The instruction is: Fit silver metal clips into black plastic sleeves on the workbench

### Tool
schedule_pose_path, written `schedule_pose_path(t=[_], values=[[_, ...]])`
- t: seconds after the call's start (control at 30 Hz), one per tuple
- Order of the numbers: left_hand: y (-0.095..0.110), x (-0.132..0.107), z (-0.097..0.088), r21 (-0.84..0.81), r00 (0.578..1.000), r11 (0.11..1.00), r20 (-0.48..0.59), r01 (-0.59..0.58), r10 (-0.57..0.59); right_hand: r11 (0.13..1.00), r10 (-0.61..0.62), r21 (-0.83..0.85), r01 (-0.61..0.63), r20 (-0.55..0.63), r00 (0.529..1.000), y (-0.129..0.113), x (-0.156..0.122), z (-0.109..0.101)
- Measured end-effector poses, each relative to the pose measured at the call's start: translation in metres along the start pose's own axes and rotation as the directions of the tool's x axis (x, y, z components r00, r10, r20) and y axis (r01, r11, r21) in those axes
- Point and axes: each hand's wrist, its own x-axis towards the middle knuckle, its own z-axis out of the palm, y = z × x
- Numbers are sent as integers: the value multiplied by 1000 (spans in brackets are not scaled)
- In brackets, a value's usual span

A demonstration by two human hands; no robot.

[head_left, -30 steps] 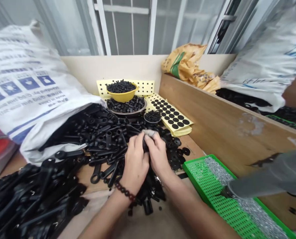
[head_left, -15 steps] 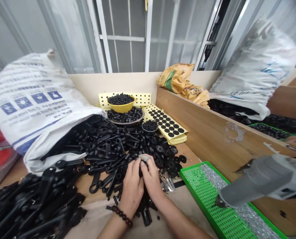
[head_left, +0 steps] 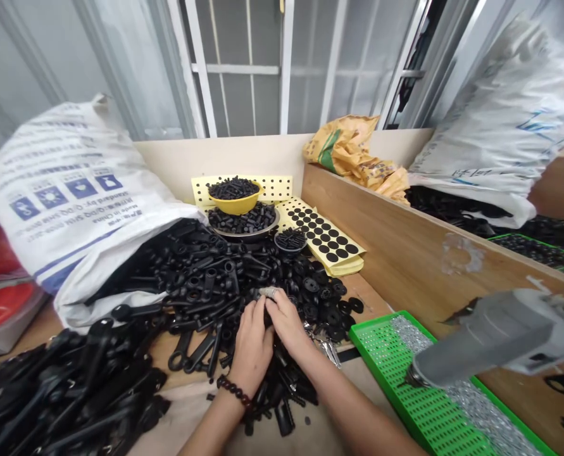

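Left hand (head_left: pixel 252 347) and right hand (head_left: pixel 287 323), fingers (head_left: pixel 259 315) closed on a small grey piece (head_left: pixel 269 292), over black plastic parts (head_left: pixel 200 285)

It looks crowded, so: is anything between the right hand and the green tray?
Yes: black plastic parts and small metal pieces lie between the right hand and the green tray, and a grey power driver hangs over the tray.
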Motion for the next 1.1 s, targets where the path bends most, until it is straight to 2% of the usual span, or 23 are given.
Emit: schedule_pose_path(t=[0.13,0.23,0.37,0.47,0.53,0.63,0.83,0.97,1.1], values=[[8,-6,-10,32,999,1000,41,-1,0,998,-18,-52,23,88,996,-4,-2,-15],[15,-6,-25,79,996,996,87,-37,30,991,-60,-109,77,152,987,-10,-5,-23],[13,-2,-57,329,993,940,97,-94,65,971,-117,-183,153,194,974,-19,-9,-27],[2,1,-82,490,999,871,48,-39,17,956,-142,-228,184,187,972,-22,-12,-29],[-6,3,-92,544,999,839,50,-11,-19,949,-155,-247,198,181,971,-24,-12,-29],[-11,10,-91,618,995,786,83,-11,-51,939,-176,-266,218,171,969,-27,-12,-31],[-5,27,-71,700,993,714,105,-29,-63,908,-262,-307,285,117,958,-36,-16,-40],[-4,36,-68,684,989,727,140,-70,-37,914,-270,-284,289,104,957,-40,-18,-46],[-7,42,-71,608,988,790,156,-84,-15,930,-265,-245,274,68,962,-43,-19,-49]])
